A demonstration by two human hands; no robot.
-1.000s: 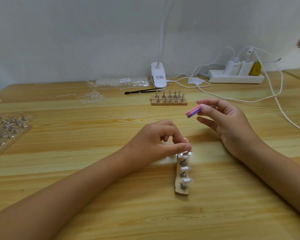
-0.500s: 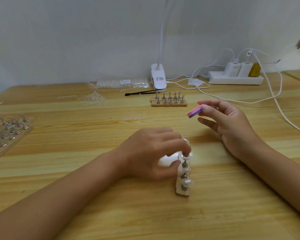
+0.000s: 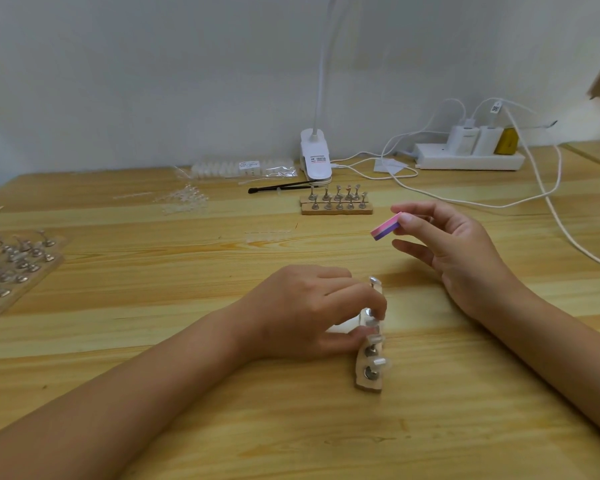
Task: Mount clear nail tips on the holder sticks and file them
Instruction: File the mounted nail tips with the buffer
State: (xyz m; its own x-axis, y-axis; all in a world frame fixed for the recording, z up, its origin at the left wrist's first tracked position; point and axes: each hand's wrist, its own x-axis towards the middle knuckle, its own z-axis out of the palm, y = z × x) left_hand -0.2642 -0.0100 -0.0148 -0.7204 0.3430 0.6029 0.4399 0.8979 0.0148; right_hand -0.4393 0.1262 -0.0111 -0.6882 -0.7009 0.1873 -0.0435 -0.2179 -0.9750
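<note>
Just below the frame's centre, a wooden base (image 3: 368,382) lies on the table (image 3: 465,427), with clear tips (image 3: 378,361) on its sticks. The left hand (image 3: 305,310) pinches one holder stick (image 3: 373,322) between thumb and forefinger. Up and to the right, the right hand (image 3: 461,251) pinches a pink-and-purple file block (image 3: 384,227).

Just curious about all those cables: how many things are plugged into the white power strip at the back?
3, all on the power strip: left white adapter, right white adapter beside it, yellow plug farthest right. None appears hidden.
</note>
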